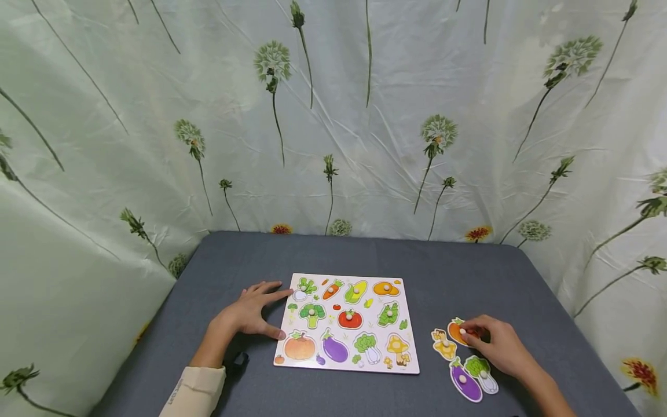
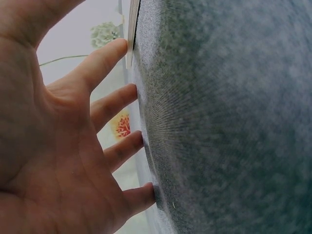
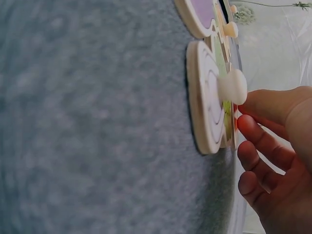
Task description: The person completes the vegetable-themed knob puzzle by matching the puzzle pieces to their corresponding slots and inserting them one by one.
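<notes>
A white vegetable puzzle board (image 1: 333, 341) lies flat on the table. My left hand (image 1: 255, 310) is spread at its left side, thumb and index finger touching the edge; in the left wrist view, its fingers (image 2: 109, 58) are straight. To the right of the board, my right hand (image 1: 497, 341) pinches the knob of an orange pumpkin piece (image 1: 454, 331) between thumb and fingers. That piece lies among a yellow mushroom piece (image 1: 444, 346), a purple eggplant piece (image 1: 465, 380) and a bok choy piece (image 1: 482, 373). The bok choy's pale knob (image 3: 234, 87) stands out in the right wrist view.
Knobs show on several board pictures, such as the tomato (image 1: 350, 319) and broccoli (image 1: 312, 314); the printed pumpkin, eggplant, bok choy and mushroom have none. Grey cloth (image 1: 250, 255) covers the table. A dandelion-print curtain (image 1: 365, 145) hangs behind and at both sides.
</notes>
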Demonstrator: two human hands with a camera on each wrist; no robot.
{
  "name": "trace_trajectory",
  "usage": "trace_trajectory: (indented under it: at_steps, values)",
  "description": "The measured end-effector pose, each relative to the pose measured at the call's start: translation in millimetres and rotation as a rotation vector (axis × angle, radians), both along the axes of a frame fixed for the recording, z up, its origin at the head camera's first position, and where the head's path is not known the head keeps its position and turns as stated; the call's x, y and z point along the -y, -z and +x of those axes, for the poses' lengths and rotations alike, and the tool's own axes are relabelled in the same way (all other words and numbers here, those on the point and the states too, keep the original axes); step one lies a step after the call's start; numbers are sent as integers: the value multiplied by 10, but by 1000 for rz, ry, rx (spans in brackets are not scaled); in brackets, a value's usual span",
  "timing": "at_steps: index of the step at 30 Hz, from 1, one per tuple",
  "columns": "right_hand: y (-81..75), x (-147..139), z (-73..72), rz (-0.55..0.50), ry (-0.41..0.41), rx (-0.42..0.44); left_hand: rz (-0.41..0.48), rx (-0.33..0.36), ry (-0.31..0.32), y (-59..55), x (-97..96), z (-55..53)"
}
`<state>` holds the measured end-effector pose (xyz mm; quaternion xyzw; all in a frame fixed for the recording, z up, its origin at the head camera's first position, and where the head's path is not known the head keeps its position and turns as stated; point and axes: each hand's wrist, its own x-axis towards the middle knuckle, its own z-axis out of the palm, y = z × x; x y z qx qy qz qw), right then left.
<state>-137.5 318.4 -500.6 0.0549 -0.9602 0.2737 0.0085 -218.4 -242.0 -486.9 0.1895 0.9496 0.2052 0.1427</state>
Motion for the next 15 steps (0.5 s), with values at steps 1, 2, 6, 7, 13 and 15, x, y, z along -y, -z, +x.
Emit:
trace_trajectory:
  at_steps: [1,2,6,7,13,15]
  values:
    - [4,-3,6,-5,4,-3,0,0,-1,1,0,0]
    - [8,-4,12,-11,7,-8,0,-1,-2,3,0,-1]
    - [16,-5,26,-28,11,-34,3,-7,1,10,4,-5]
    - [17,-6,27,-28,13,-40,3,-8,3,12,4,-7]
    - [-12,-5,19,-4,54,-73,-1,-7,2,17,1,-7]
    - [-34,0,10,2,62,-84,-3,-8,3,17,0,-6]
